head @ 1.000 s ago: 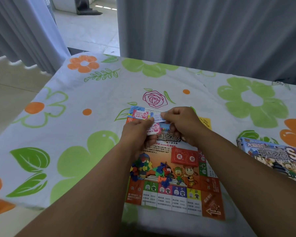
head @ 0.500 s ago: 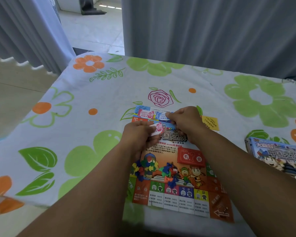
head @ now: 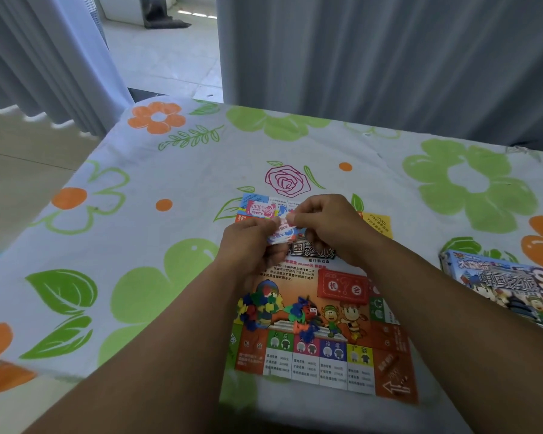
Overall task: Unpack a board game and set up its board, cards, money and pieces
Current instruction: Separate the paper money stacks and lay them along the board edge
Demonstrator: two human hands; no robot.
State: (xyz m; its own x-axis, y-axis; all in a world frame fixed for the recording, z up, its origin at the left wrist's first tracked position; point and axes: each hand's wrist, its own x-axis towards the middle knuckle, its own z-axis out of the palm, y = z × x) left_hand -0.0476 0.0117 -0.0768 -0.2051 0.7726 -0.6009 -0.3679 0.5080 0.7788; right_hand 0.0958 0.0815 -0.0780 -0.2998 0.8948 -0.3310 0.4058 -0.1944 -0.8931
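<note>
The paper game board [head: 323, 314] lies flat on the flowered tablecloth in front of me. Above its far half, my left hand [head: 251, 249] and my right hand [head: 326, 227] together pinch a small stack of play money notes [head: 281, 231]. A red note [head: 259, 210] lies at the board's far left corner, and a yellow note [head: 377, 225] lies to the right of my right hand. Small coloured plastic pieces [head: 264, 308] sit in two heaps on the board's near left part. The game box [head: 502, 289] rests at the right edge.
The table [head: 138, 233] is covered with a white cloth printed with green and orange flowers. Grey curtains hang behind its far edge. Its left edge drops to a tiled floor. The near edge is just under my forearms.
Both hands have stayed over the board's far half, working the notes between the fingers; the stack now tilts up between them. The camera has tipped slightly.
</note>
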